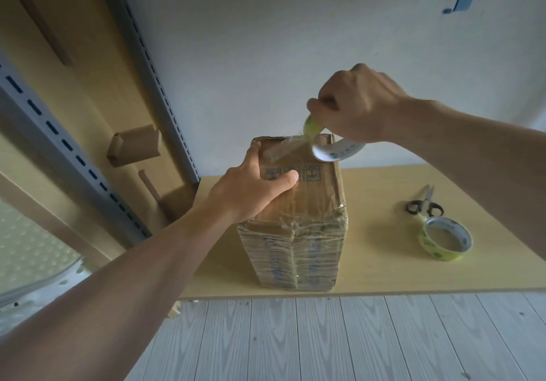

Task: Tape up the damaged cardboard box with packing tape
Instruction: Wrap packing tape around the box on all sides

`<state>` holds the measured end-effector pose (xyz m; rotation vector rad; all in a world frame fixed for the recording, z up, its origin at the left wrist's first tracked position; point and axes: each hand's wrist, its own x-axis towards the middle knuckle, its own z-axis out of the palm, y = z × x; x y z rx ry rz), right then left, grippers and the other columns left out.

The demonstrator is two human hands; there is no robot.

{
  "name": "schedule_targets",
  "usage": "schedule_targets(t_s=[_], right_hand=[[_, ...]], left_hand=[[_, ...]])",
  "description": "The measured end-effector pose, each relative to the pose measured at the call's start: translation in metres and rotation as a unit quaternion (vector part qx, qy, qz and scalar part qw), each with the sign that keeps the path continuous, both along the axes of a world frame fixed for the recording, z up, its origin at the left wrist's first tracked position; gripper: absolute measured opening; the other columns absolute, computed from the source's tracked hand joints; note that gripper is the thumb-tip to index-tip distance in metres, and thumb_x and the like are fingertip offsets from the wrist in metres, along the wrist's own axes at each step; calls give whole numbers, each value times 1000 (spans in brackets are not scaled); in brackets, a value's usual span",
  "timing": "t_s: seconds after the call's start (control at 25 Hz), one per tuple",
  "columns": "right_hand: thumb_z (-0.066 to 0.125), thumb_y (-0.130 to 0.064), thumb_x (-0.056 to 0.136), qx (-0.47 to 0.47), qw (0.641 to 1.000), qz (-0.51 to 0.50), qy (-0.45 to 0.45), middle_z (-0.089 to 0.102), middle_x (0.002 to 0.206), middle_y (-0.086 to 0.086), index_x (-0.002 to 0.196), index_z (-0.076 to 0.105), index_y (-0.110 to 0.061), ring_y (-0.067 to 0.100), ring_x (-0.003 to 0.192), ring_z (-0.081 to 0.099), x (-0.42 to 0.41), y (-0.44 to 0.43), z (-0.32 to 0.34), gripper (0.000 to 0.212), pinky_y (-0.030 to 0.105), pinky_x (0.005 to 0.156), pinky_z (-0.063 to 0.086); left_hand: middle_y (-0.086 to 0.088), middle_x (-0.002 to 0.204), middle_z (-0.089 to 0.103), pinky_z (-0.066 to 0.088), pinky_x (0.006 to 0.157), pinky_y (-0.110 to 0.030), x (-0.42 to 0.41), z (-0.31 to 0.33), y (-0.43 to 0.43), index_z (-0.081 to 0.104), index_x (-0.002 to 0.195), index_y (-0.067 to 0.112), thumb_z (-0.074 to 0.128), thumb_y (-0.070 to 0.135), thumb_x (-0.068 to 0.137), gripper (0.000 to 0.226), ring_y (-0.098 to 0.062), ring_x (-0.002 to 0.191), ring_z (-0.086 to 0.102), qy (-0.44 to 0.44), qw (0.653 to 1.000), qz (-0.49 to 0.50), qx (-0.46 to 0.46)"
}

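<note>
Left hand (251, 185) is pressing flat, fingers spread, on the box (298, 218) sitting mid-table (384, 262); right hand (354, 106) is gripping the tape roll (336, 148) at the box's far edge. Risk: the stretched strip twisting, wrinkling, or tearing if pulled crooked.

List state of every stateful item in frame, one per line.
Brown cardboard box: upright on table, near face already wrapped in clear tape.
Tape roll in right hand: strip pulled onto the box top.
Second yellow-green tape roll: flat, untouched.
Black-handled scissors: closed, lying flat.
Left hand: pressing box top.
Right hand: grip closed on roll.
</note>
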<state>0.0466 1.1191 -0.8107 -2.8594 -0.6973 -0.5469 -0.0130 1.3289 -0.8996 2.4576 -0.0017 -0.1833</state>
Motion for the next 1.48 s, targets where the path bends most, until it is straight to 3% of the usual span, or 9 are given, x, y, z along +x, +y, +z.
schedule_targets(t_s=[0.12, 0.24, 0.52, 0.68, 0.88, 1.08, 1.28, 1.36, 1.48], right_hand=[[42, -43, 95, -60, 997, -41, -12, 59, 62, 8, 62, 60, -17, 28, 58, 54, -2, -26, 0, 46, 30, 57, 38], [43, -42, 95, -68, 993, -94, 21, 59, 63, 9, 61, 58, -14, 28, 57, 53, -4, -43, -23, 47, 26, 52, 30], [47, -43, 93, 210, 953, -186, 112, 48, 58, 6, 66, 51, -3, 29, 56, 43, -22, -37, -110, 48, 30, 50, 31], [48, -49, 97, 335, 916, -133, 176, 48, 64, 2, 69, 50, -7, 21, 58, 42, -25, -43, -109, 50, 32, 54, 31], [45, -58, 94, 457, 865, -77, 194, 42, 62, 6, 70, 43, 4, 17, 59, 36, -32, -51, -102, 67, 34, 61, 29], [51, -35, 100, 609, 761, -20, 222, 33, 49, -8, 58, 38, -20, 20, 59, 33, -34, -34, -78, 47, 35, 63, 28], [54, -49, 91, 493, 821, -3, 287, 46, 59, 4, 62, 47, -17, 18, 60, 48, -43, -11, -113, 44, 35, 64, 37], [54, -48, 93, 459, 843, -15, 280, 40, 56, -2, 60, 40, -17, 16, 55, 40, -45, -4, -128, 48, 33, 60, 31], [55, -50, 94, 471, 842, -37, 259, 30, 59, 0, 62, 36, -14, 17, 58, 29, -42, -1, -136, 52, 33, 59, 24]], left_hand=[[5, 91, 72, 54, 85, -37, -1, 0, 2, 11, 156, 44, 46, 84, 80, 94, -11, 83, 68, -5, 1000, 5, 10], [3, 124, 65, 52, 90, -36, 1, 0, 0, 3, 159, 41, 49, 80, 84, 97, -17, 102, 65, 4, 1000, -5, -12], [7, 167, 20, 25, 115, -34, 10, -17, 2, 7, 160, 39, 27, 59, 103, 63, -20, 152, 28, -19, 987, 46, -150], [-18, 140, 59, 40, 114, -52, 10, -25, 13, 61, 131, 23, 35, 49, 107, 44, -38, 130, 54, 30, 967, 129, -218], [-7, 85, 73, 54, 71, -31, 4, -24, 19, 68, 89, 17, 52, 31, 105, 27, -20, 71, 70, 16, 916, 184, -355], [-25, 117, 70, 52, 101, -54, -17, -93, 8, 69, 120, 2, 51, 38, 100, 46, -38, 108, 69, 167, 852, 193, -457], [-10, 86, 66, 51, 50, -28, -20, -114, -19, 45, 146, 9, 49, 25, 100, 49, -16, 58, 64, 209, 866, 109, -442], [-8, 121, 66, 56, 72, -32, -5, -97, -20, 42, 151, 18, 52, 12, 80, 72, -15, 94, 69, 156, 876, 24, -456], [0, 145, 55, 41, 111, -40, -1, -93, -29, 30, 155, 24, 67, 24, 81, 83, -17, 134, 51, 68, 944, -129, -296]])
